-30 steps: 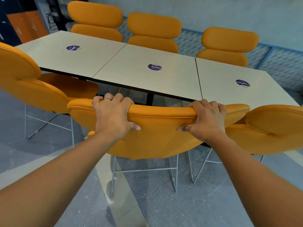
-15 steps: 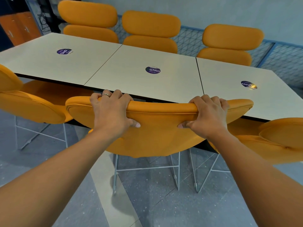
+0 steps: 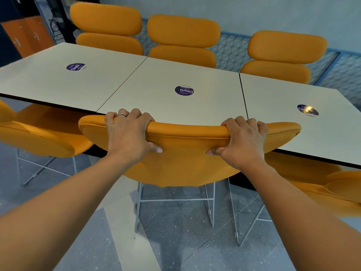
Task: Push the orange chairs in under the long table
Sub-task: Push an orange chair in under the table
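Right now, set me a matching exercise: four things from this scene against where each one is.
Things:
1. left hand
2. right hand
3. middle sticker
4. ring

Places:
A. on the table top, past the chair back
B. on a finger of the left hand
C. gripping the chair back near its right end
D. gripping the chair back near its left end

Pairs: 1-D, 2-C, 3-A, 4-B

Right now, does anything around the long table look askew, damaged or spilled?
Nothing stands out. Both hands, left hand and right hand, grip the top of the middle orange chair at the long table. The three far chairs sit upright and the tabletop shows only round stickers.
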